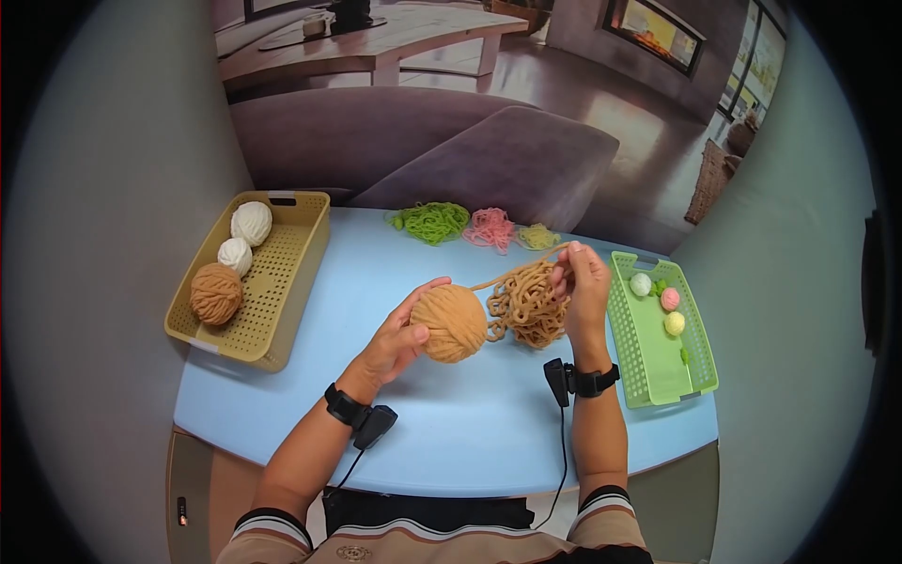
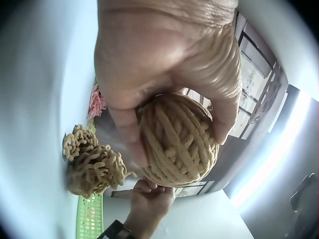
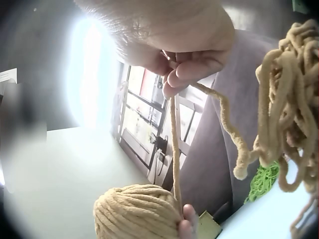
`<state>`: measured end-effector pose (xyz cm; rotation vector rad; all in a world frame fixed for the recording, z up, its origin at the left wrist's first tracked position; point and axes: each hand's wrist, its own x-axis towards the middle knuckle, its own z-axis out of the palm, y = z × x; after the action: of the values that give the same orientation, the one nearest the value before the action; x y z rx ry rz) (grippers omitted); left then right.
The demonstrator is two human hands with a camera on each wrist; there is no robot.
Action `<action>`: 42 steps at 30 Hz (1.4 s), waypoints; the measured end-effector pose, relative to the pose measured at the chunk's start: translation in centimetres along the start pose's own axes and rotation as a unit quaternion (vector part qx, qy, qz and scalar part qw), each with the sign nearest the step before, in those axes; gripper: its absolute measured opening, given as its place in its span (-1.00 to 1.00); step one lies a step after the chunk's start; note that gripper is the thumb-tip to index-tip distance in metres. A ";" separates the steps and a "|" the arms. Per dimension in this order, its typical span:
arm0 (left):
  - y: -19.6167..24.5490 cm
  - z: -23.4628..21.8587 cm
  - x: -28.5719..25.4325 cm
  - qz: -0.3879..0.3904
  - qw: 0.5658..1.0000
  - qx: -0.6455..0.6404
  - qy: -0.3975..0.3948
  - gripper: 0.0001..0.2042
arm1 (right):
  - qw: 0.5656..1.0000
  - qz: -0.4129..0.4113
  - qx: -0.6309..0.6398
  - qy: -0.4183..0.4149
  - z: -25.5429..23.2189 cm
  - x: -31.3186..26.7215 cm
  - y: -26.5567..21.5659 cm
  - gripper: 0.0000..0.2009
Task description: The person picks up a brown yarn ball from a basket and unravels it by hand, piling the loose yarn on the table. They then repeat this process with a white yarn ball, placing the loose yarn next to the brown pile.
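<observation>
A wound ball of tan yarn (image 1: 449, 323) is gripped between the thumb and fingers of the left hand (image 1: 395, 340), above the blue table. From the ball (image 3: 137, 213) a single strand (image 3: 174, 144) runs up to the right hand (image 3: 174, 45), whose thumb and fingers pinch it. In the head view the right hand (image 1: 584, 289) is raised at the right of a loose tan yarn heap (image 1: 529, 305). The left wrist view shows the left hand (image 2: 169, 64) curled over the ball (image 2: 178, 142), with the heap (image 2: 97, 169) beyond.
A tan basket (image 1: 296, 291) at left holds two white balls and a brown ball (image 1: 216, 293). At right, a green basket (image 1: 697, 367) holds several small balls. Green yarn (image 1: 432, 223), pink yarn (image 1: 489, 228) and pale yellow yarn (image 1: 538, 237) lie along the table's back.
</observation>
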<state>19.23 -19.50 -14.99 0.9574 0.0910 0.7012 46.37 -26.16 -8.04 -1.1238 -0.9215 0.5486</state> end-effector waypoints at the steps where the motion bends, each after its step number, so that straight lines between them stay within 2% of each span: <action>1: 0.1 -0.3 -0.1 -0.008 1.000 -0.012 -0.008 -0.10 | 1.000 -0.007 -0.001 0.014 -0.3 0.3 0.3 -0.70; 6: 0.1 -0.5 -0.1 0.028 0.998 -0.023 0.053 -0.15 | 0.996 -0.043 0.020 0.081 -1.4 1.2 0.1 -0.71; 9: 0.2 -1.1 0.1 0.034 0.993 -0.058 0.095 -0.16 | 0.996 -0.014 -0.073 0.042 -3.4 1.9 -0.1 -0.77; 10: 0.3 -1.4 0.1 0.033 0.991 -0.072 0.110 -0.16 | 0.981 -0.071 -0.170 0.062 -4.0 2.3 0.7 -0.77; 12: 0.3 -1.8 0.2 0.039 0.990 -0.060 0.121 -0.19 | 0.912 -0.182 -0.355 0.100 -4.7 3.2 2.8 -0.72; 15: 0.2 -1.9 0.3 0.046 0.989 -0.046 0.129 -0.21 | 0.935 -0.155 -0.319 0.013 -1.4 1.2 1.4 -0.61; 17: 0.2 -1.5 0.4 0.055 0.989 -0.035 0.133 -0.25 | 0.961 -0.057 -0.225 -0.151 2.1 -1.3 0.5 -0.56; 19: 0.5 -0.6 0.3 0.070 0.988 -0.020 0.137 -0.33 | 0.897 -0.098 -0.354 -0.247 4.9 -4.2 -0.1 -0.57; 22: 0.4 -1.3 0.5 0.075 0.988 -0.002 0.135 -0.31 | 0.867 -0.202 -0.406 -0.209 6.9 -6.5 0.4 -0.68; 25: 0.7 -0.9 0.5 0.078 0.988 0.013 0.131 -0.27 | 0.881 -0.163 -0.389 -0.217 6.4 -6.1 0.5 -0.80; 31: 0.1 -1.0 0.5 0.060 0.992 0.005 0.109 -0.25 | 0.884 -0.222 -0.326 -0.252 7.0 -6.5 0.9 -0.78; 34: 0.4 -0.3 0.5 0.028 0.989 0.066 0.126 -0.15 | 0.886 -0.180 -0.304 -0.300 6.7 -6.2 0.5 -0.77; 37: 0.6 0.2 0.4 0.021 0.989 0.078 0.125 -0.16 | 0.923 -0.055 -0.187 -0.332 6.7 -6.2 0.4 -0.73; 40: 0.5 -0.5 0.3 -0.003 0.991 0.076 0.107 -0.15 | 0.931 0.070 -0.078 -0.351 6.5 -6.4 -0.6 -0.74; 42: 0.4 -0.4 0.2 -0.020 0.993 0.070 0.097 -0.13 | 0.948 0.070 -0.025 -0.311 6.0 -5.9 -1.1 -0.75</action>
<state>19.08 -18.98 -14.87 1.0163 0.3329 0.7572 38.07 -28.07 -8.17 -1.0813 -1.4081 1.0359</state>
